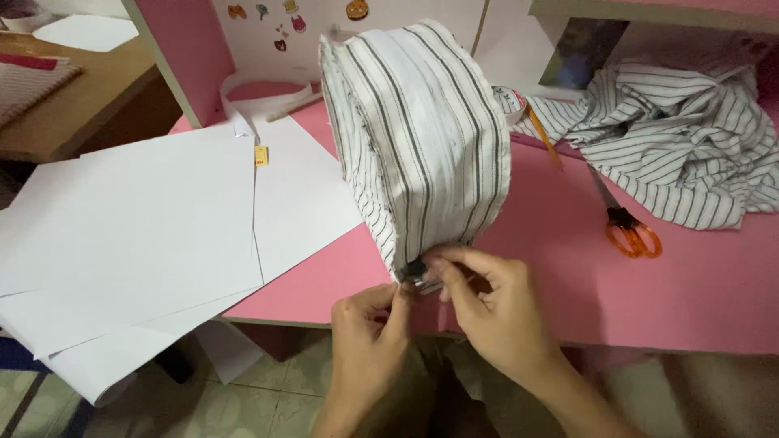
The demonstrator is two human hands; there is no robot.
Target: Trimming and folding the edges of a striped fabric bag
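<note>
Two bare hands lowest in view, meeting at the desk's near edge. Left hand rising from below, fingers curled, thumb and forefinger pinched on a small dark metal clip at the bottom corner of the fabric piece. Right hand coming in from the lower right, wrist angled toward the lap, fingertips closed on the same clip and the cloth edge beside it.

White boxy fabric shape with thin dark stripes standing on its narrow end near the front of the desk, long axis upright, tilted slightly away from the camera, stripes running top to bottom, lower near corner at the hands, rounded top toward the back wall.

Pink desk top beneath, smooth and matte. Large white paper sheets overlapping to the left, hanging over the desk's front edge. Small yellow tag lying on the paper. White strip loop and pale stick further back. Orange-handled scissors to the right, blades pointing away, well apart from the hands. Crumpled heap of the same striped cloth at the back right. White rear panel with small coloured stickers behind. Brown wooden table at the far left. Pale tiled floor below the desk.
</note>
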